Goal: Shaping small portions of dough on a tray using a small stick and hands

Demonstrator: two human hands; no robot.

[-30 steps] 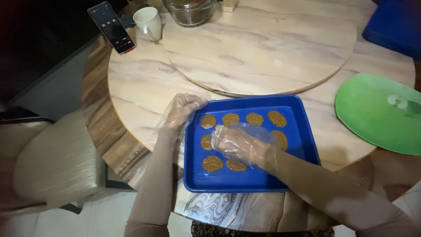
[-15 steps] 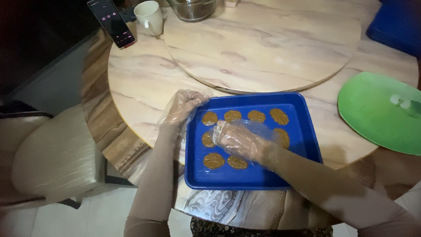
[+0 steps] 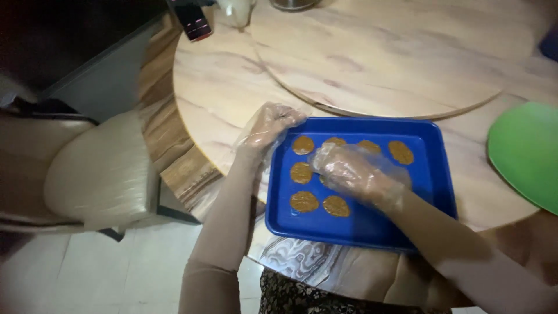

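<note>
Gloves of thin clear plastic cover both hands. The left hand (image 3: 268, 125) rests at the upper left corner of the blue tray (image 3: 433, 192), fingers curled loosely over the rim, forearm running down to about 7 o'clock from it; the grip is closed lightly on the tray's edge. The right hand (image 3: 349, 171) lies flat, palm down, inside the tray, fingers pointing toward 9 o'clock, its forearm coming in from 4 o'clock. Its grip is spread, pressing on something under the palm that is hidden from view.

Brown round patties (image 3: 304, 202) lie in rows on the tray floor: several along the far edge, two at the left side, two at the near side just at 6 o'clock of the right hand. The tray sits on the near edge of the round marble-patterned desk (image 3: 221, 87). A large round turntable (image 3: 378, 52) lies on the desk at 12 o'clock of the tray. A green round lid (image 3: 526, 154) lies at 3 o'clock, apart from the tray. A phone (image 3: 195, 23) and a white cup (image 3: 237, 10) stand at 11 o'clock near the far rim. A beige chair (image 3: 99, 174) stands at 9 o'clock beside the desk.
</note>
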